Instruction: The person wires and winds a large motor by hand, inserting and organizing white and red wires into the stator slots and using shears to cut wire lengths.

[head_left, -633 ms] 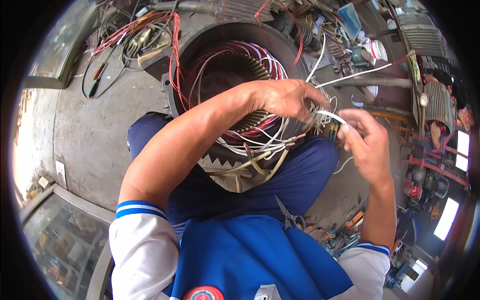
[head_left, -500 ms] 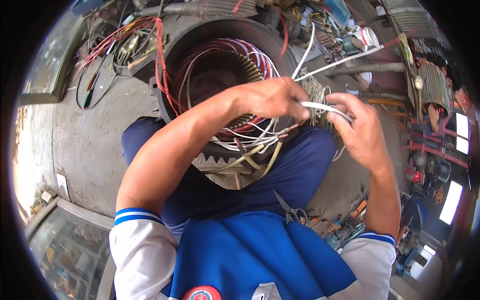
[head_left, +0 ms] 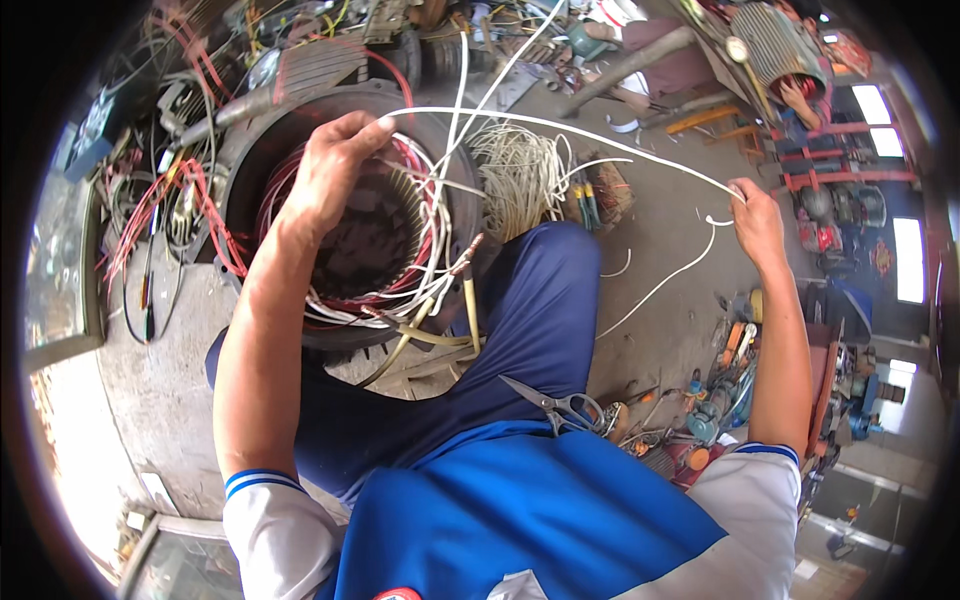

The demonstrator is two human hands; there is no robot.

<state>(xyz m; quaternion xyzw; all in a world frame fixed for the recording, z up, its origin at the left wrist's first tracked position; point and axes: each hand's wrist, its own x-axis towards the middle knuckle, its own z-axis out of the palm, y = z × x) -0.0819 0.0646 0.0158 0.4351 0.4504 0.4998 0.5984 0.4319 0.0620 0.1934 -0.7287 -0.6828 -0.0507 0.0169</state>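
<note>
1. Your left hand [head_left: 338, 162] pinches a white wire [head_left: 600, 137] over the dark round housing [head_left: 238, 190].
2. Your right hand [head_left: 758, 225] grips the same wire, well apart, out to the right.
3. The wire arcs between your hands, near the tangled white coil [head_left: 512, 175].

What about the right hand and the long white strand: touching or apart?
Touching: the head view shows the right hand closed on the white strand.
</note>
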